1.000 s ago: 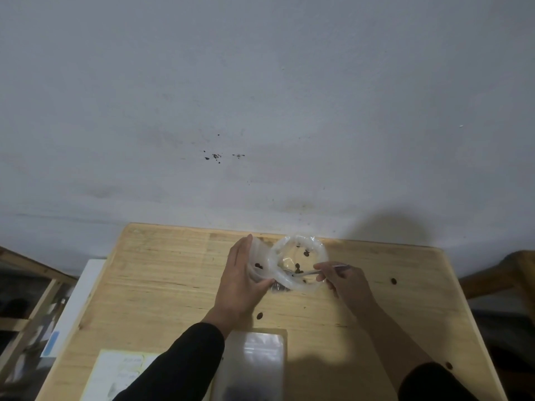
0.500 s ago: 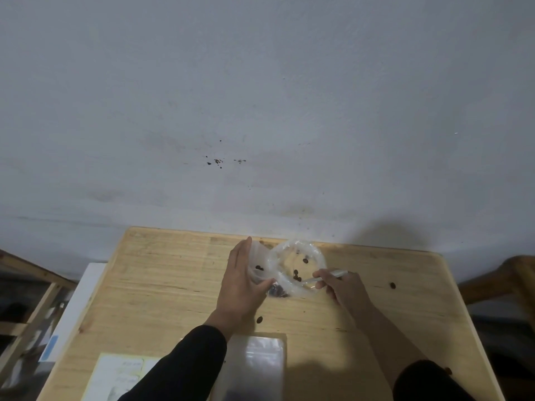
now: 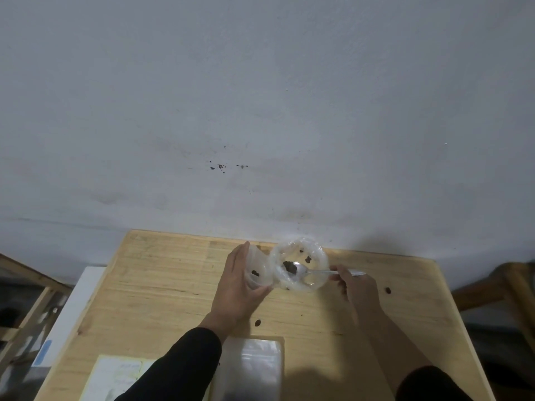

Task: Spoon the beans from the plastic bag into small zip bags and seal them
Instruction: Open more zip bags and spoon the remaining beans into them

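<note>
Left hand (image 3: 236, 287) is wrapped around a small zip bag (image 3: 257, 269), fingers up along its far side and thumb hooked under the near edge, keeping the mouth propped open. I can make out a couple of dark beans (image 3: 255, 273) sitting inside it. Right hand (image 3: 357, 286) is pinching the handle of a metal spoon (image 3: 301, 270), and the bowl of the spoon sits inside the plastic bag (image 3: 299, 266) with a little clump of beans on it. That plastic bag has its top rolled down into a round ring shape and it's touching the zip bag on the right side of it, both toward the far edge of the wooden table (image 3: 162, 285).

From my feed I also see a few stray beans loose on the tabletop: one (image 3: 257, 323) near the left wrist, one (image 3: 387, 290) off to the right of the spoon hand. A stack of flat clear zip bags (image 3: 254, 366) lies at the near edge between the two forearms, and a sheet of paper (image 3: 115, 377) is next to it on the left. Wall (image 3: 260, 111) behind is plain white with some dark specks.
</note>
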